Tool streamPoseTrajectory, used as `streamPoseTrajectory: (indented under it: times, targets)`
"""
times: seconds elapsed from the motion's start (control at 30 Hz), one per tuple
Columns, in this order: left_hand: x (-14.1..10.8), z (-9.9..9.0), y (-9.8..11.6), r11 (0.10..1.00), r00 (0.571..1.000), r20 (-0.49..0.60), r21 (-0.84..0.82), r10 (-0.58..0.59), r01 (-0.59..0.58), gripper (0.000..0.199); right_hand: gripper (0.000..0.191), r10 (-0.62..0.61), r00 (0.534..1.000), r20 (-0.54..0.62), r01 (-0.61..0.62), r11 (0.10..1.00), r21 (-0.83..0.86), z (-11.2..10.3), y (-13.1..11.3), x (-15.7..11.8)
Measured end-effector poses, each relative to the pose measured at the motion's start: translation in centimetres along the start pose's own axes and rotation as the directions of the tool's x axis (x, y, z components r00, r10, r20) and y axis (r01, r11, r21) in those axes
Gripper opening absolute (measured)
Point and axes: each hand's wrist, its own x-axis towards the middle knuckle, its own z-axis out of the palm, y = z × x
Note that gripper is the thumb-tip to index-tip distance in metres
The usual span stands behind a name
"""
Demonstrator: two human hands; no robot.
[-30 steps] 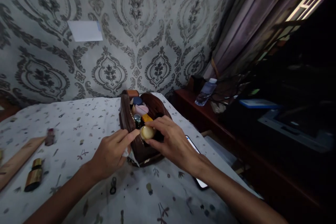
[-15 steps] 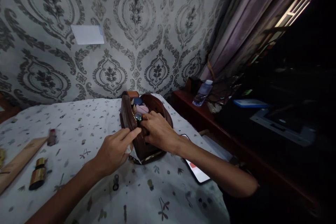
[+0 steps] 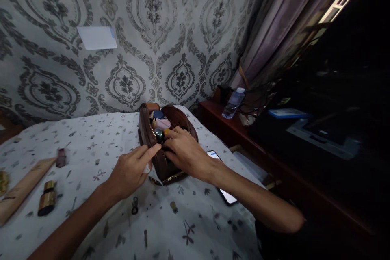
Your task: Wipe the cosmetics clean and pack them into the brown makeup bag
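Observation:
A brown toiletry bag [image 3: 173, 166] sits unzipped on the bed, its lid tipped back to the right. Inside show a pink item [image 3: 163, 123], a dark blue item [image 3: 157, 114], a shiny round-topped item [image 3: 159, 133] and a bit of yellow. My left hand [image 3: 129, 172] is closed at the bag's near left edge, index finger stretched along the rim; something white [image 3: 147, 168] peeks out under its fingers. My right hand [image 3: 185, 152] reaches into the opening with fingers bent together. Its fingertips are hidden, so what they hold does not show.
On the patterned sheet at left lie a gold-and-black bottle [image 3: 47, 199], a beige tube [image 3: 27, 189] and a small dark red bottle [image 3: 61, 158]. A lit phone [image 3: 227, 197] is under my right forearm. A water bottle [image 3: 233, 103] stands on the dark red ledge [image 3: 210, 109].
The view has shifted slightly. My right hand stays in the bag with its fingers a little more bent; my left hand keeps its place at the rim.

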Motion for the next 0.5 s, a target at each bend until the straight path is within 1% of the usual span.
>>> streamPoseTrajectory:
  times: [0.1,0.17,0.23,0.27,0.4,0.5]
  targets:
    - [-0.1,-0.2,0.0,1.000,1.000,0.003,-0.002,0.001,-0.001,0.052,0.017,-0.032,0.994,-0.107,0.039,0.997,0.063,0.4,-0.5,-2.8]
    - [0.0,-0.3,0.0,1.000,1.000,0.018,-0.020,-0.008,0.008,0.052,0.013,-0.019,0.986,-0.166,0.037,0.994,0.104,1.1,-1.0,-4.8]
    - [0.1,-0.5,0.1,0.999,0.999,0.041,-0.040,-0.022,0.023,0.051,0.010,0.006,0.979,-0.203,0.023,0.990,0.137,1.9,-1.5,-6.4]
    - [0.3,-0.5,0.1,0.998,0.998,0.048,-0.049,-0.028,0.031,0.050,0.011,0.015,0.977,-0.214,0.017,0.989,0.146,2.2,-1.7,-7.0]
    - [0.3,-1.0,0.6,0.994,0.997,0.068,-0.101,-0.044,0.051,0.050,0.021,0.035,0.969,-0.246,0.003,0.988,0.152,2.7,-2.5,-8.0]
    - [-0.9,-1.2,1.2,0.987,0.996,0.069,-0.144,-0.059,0.068,0.053,0.025,0.046,0.967,-0.251,-0.006,0.987,0.158,2.5,-2.9,-8.0]
